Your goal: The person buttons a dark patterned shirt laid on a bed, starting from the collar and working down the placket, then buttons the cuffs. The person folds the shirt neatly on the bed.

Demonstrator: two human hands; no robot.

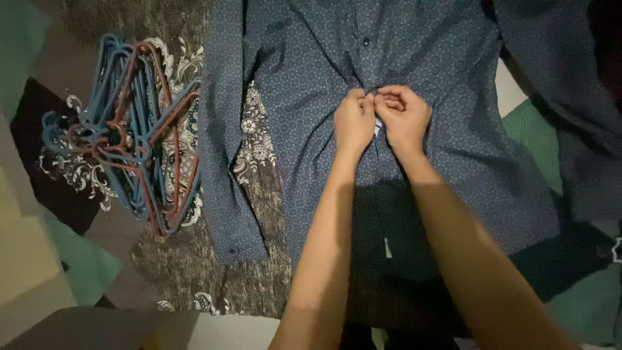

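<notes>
Dim, warm light from above; forearms cast a dark shadow on the shirt (414, 58); corners fall into murk; soft, slightly blurred, no glare

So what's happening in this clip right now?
A person has a dark blue patterned shirt spread flat, front side up, on a patterned cloth surface. Both hands meet at the shirt's front placket: the left hand and right hand pinch the fabric together at the middle, at what looks like a button. A button higher up appears closed. A heap of blue and red plastic hangers lies to the left, untouched.
</notes>
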